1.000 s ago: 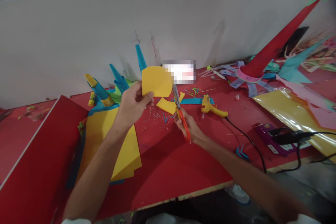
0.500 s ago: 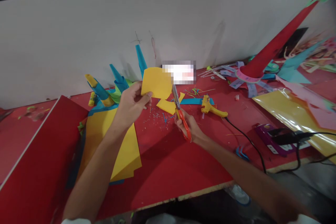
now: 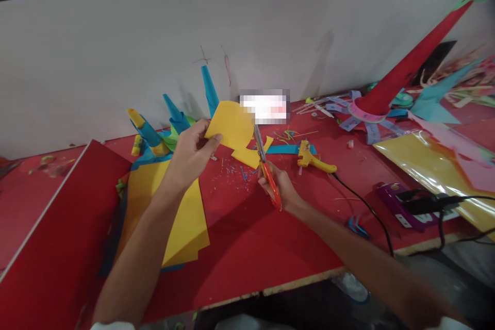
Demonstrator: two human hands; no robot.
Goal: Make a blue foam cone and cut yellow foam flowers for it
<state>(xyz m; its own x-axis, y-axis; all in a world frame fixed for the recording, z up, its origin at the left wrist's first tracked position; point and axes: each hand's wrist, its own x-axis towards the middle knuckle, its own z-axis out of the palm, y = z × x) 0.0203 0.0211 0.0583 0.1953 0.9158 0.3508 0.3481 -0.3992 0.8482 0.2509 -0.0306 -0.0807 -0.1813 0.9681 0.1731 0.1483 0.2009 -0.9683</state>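
My left hand (image 3: 194, 152) pinches the left edge of a yellow paper piece (image 3: 229, 125) between thumb and fingers. The paper has a rounded outline and is held up over the table. My right hand (image 3: 278, 185) grips orange-handled scissors (image 3: 266, 167), blades pointing up and away at the paper's right edge. Whether the blades are closed cannot be made out. Below the held piece lies a yellow paper offcut (image 3: 247, 156). Left of it, beneath my left forearm, is a stack of yellow sheets (image 3: 187, 221) with blue under it.
A yellow glue gun (image 3: 314, 160) with a black cord lies right of the scissors, near a purple power strip (image 3: 402, 206). Rolled blue paper shapes (image 3: 177, 116) stand at the back. A tall red cone (image 3: 417, 62) rises at right. A red board (image 3: 62, 227) leans at left.
The yellow paper has turned slightly in my left hand, its left corner dipping. The scissors stay at its right edge, nearly unmoved.
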